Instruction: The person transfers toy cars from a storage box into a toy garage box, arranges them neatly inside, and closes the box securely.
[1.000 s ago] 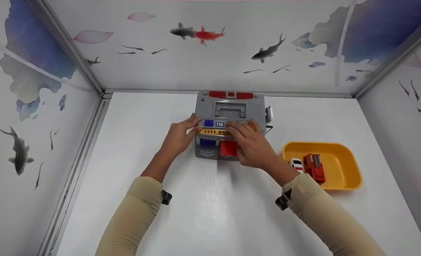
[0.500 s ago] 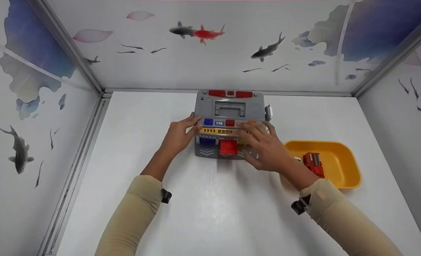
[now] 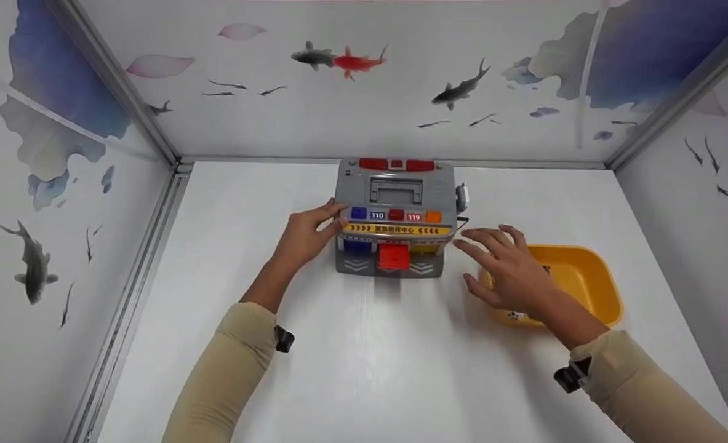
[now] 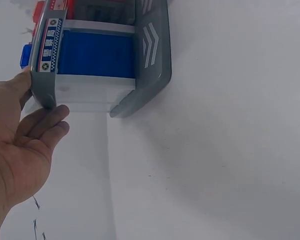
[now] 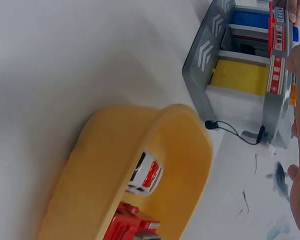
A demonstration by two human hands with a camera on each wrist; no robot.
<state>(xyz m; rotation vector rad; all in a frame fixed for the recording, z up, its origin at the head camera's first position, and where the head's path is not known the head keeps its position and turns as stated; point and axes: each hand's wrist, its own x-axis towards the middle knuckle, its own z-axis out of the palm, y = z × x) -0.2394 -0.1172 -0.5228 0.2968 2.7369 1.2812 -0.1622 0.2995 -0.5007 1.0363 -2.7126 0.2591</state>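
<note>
A grey toy garage (image 3: 444, 194) stands against the back wall, with blue, red and orange buttons above a yellow sign. Its middle red door (image 3: 394, 256) is swung up and out, while the blue door (image 4: 97, 54) and yellow door (image 5: 239, 76) are down. My left hand (image 3: 307, 237) holds the left end of the roof edge between thumb and fingers. Away from the garage, my right hand (image 3: 514, 271) hovers over the left part of a yellow bin (image 3: 610, 289), fingers spread and holding nothing. Inside the bin lie a white toy car (image 5: 147, 174) and a red toy truck (image 5: 127, 225).
On the garage's right side, a thin black cord with a dark tip (image 5: 210, 125) hangs out, and a white part (image 3: 462, 197) sticks out above it. Printed walls enclose the white table (image 3: 351, 369) at the back and both sides.
My right hand has left the garage's front and moved right to above the bin, uncovering the buttons and yellow door. The left hand keeps its place.
</note>
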